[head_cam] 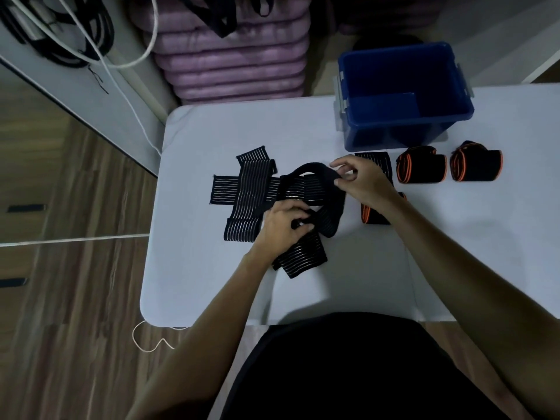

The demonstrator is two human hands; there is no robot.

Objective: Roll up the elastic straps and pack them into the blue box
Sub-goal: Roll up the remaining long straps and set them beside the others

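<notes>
At the far left a wooden floor runs beside the white surface, and a thin white cord curls on the floor near the surface's front corner. Behind the surface stands a stack of purple cushions. On the surface's left-middle lies a loose heap of black elastic straps with pale stripes, crossing over one another. The left hand has its fingers curled round one end of a strap pulled out of that heap. The right hand pinches the same strap further along, where it arches up off the surface. Under the right wrist sits a rolled strap with orange edging. Beyond the right hand lies a striped rolled strap, then two more orange-edged rolls side by side. Just behind these stands the open blue box.
</notes>
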